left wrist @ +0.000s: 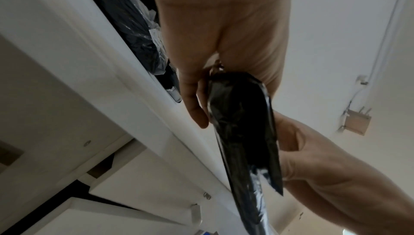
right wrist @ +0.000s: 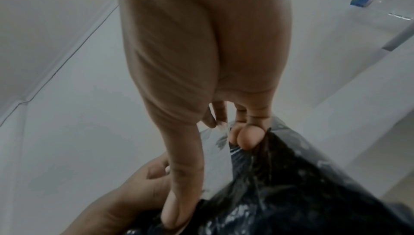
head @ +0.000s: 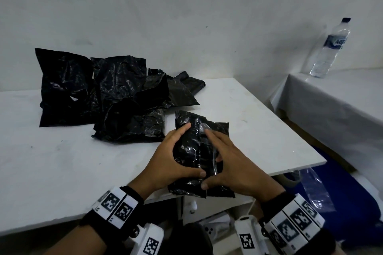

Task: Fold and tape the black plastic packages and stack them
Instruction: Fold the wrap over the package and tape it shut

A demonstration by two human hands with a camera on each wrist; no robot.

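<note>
A folded black plastic package [head: 192, 151] lies at the front edge of the white table [head: 259, 120], partly past the edge. My left hand [head: 176, 157] grips its left side, thumb on top near the front. In the left wrist view the thumb [left wrist: 192, 107] and palm clamp the package [left wrist: 241, 123] edge-on. My right hand [head: 232, 163] lies over the right half, its index finger stretched toward a strip of clear tape [head: 204, 128]. In the right wrist view the right hand's fingertips [right wrist: 246, 138] press into the package [right wrist: 280, 194].
A loose pile of black plastic packages [head: 107, 93] fills the table's back left. A water bottle [head: 331, 47] stands on a second white-covered table [head: 342, 99] at the right. A clear plastic bag [head: 313, 188] hangs off the table's right corner.
</note>
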